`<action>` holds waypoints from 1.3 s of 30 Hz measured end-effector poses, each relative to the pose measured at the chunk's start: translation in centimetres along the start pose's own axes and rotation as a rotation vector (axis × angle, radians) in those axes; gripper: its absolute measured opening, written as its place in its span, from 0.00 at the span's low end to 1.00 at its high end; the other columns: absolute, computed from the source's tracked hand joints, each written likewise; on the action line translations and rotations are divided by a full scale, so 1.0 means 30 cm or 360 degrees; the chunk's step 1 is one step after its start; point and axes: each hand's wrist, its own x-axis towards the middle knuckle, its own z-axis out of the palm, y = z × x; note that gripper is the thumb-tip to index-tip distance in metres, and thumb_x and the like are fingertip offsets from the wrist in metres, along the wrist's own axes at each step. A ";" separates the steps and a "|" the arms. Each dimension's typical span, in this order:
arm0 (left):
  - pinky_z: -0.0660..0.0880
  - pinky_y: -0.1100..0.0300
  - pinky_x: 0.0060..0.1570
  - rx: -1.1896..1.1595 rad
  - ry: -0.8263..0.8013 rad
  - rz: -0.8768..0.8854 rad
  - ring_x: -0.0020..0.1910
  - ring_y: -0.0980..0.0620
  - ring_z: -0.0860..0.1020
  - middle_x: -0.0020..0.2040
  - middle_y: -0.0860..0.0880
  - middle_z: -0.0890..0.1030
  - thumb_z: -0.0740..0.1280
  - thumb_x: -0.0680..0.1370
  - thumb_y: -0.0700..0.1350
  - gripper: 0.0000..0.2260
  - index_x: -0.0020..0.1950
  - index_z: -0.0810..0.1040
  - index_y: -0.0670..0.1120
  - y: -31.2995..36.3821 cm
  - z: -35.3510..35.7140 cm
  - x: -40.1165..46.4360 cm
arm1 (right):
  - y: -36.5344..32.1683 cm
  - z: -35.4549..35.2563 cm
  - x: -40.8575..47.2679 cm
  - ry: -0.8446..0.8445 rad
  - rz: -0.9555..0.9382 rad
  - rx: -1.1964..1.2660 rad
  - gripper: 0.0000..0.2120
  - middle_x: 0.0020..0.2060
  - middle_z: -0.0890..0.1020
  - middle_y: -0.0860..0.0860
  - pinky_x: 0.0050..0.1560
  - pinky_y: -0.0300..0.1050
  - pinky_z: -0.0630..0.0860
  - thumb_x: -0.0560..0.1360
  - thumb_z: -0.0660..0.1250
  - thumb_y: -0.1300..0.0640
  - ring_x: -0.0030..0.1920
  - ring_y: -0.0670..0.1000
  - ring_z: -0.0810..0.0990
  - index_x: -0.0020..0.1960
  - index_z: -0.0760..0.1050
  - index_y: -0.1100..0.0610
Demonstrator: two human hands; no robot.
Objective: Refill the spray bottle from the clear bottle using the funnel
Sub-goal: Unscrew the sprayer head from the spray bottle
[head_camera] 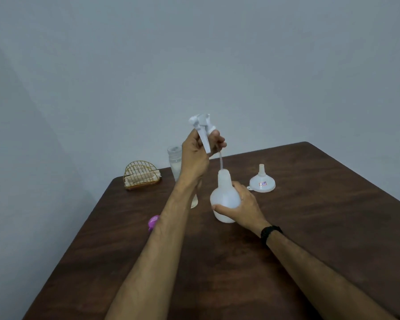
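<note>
The white spray bottle (pixel 223 195) stands upright on the brown table (pixel 310 227), with my right hand (pixel 239 207) wrapped around its body. My left hand (pixel 198 155) holds the white spray head (pixel 202 125) lifted above the bottle; its thin dip tube still reaches down into the bottle's neck. Behind my left hand stands the clear bottle (pixel 174 161), uncapped, with liquid in it and partly hidden by my forearm. A white funnel (pixel 262 181) rests upside down, spout up, on the table to the right of the spray bottle.
A gold wire holder (pixel 141 175) with white contents sits at the table's far left corner. A pink cap (pixel 154 221) lies near the left edge, partly behind my left forearm. A grey wall rises behind the table.
</note>
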 end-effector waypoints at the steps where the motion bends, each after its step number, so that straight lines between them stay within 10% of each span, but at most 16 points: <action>1: 0.82 0.58 0.48 -0.0064 0.0028 0.0043 0.44 0.47 0.84 0.45 0.40 0.83 0.67 0.81 0.43 0.12 0.56 0.77 0.33 0.036 -0.009 0.017 | 0.001 0.000 0.001 -0.0005 -0.0001 0.0001 0.45 0.62 0.73 0.46 0.61 0.51 0.76 0.60 0.74 0.31 0.61 0.48 0.73 0.71 0.65 0.47; 14: 0.81 0.51 0.56 -0.0398 0.0415 0.0244 0.43 0.48 0.82 0.43 0.44 0.81 0.69 0.81 0.44 0.06 0.51 0.80 0.42 0.274 -0.286 0.081 | -0.011 0.012 -0.003 0.0071 -0.0059 -0.0028 0.39 0.57 0.74 0.47 0.55 0.46 0.74 0.63 0.79 0.39 0.57 0.50 0.74 0.69 0.68 0.49; 30: 0.84 0.55 0.43 0.0754 0.0598 -0.0839 0.36 0.51 0.84 0.46 0.43 0.85 0.77 0.74 0.49 0.17 0.56 0.83 0.40 -0.181 -0.702 -0.220 | -0.069 0.104 -0.029 0.0016 -0.0090 -0.0078 0.37 0.60 0.76 0.51 0.58 0.55 0.76 0.63 0.78 0.38 0.58 0.53 0.76 0.65 0.71 0.52; 39: 0.81 0.54 0.46 0.1521 0.0656 -0.1189 0.49 0.47 0.83 0.51 0.45 0.84 0.79 0.67 0.61 0.27 0.56 0.84 0.42 -0.326 -0.756 -0.300 | -0.079 0.123 -0.029 0.0025 -0.0085 -0.0091 0.38 0.62 0.76 0.52 0.60 0.56 0.76 0.65 0.78 0.38 0.61 0.54 0.75 0.67 0.69 0.53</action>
